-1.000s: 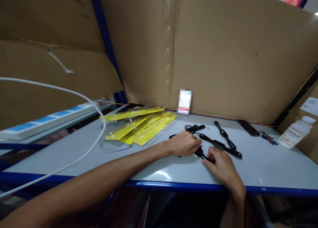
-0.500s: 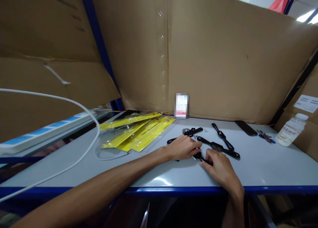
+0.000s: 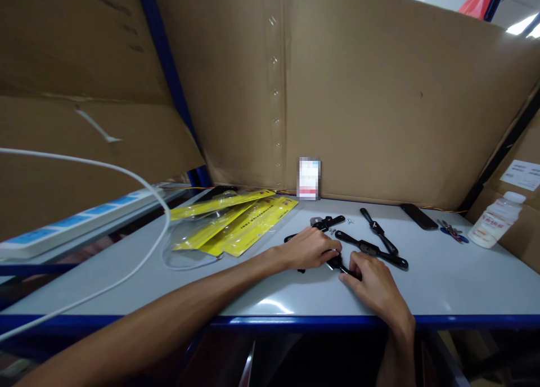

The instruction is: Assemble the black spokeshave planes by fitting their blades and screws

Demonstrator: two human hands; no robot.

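Presently, hands: left hand (image 3: 311,248) and right hand (image 3: 373,281) both closed on one black tool (image 3: 338,261), flat on the bench (image 3: 442,280) near its front edge.
Grip: left covers the tool's left half, right its right end; only the middle shows.
Just behind: a second black tool (image 3: 371,250), a third (image 3: 378,231), a fourth (image 3: 327,223).
Far left: yellow packets (image 3: 236,221).
Far right: white bottle (image 3: 491,225).
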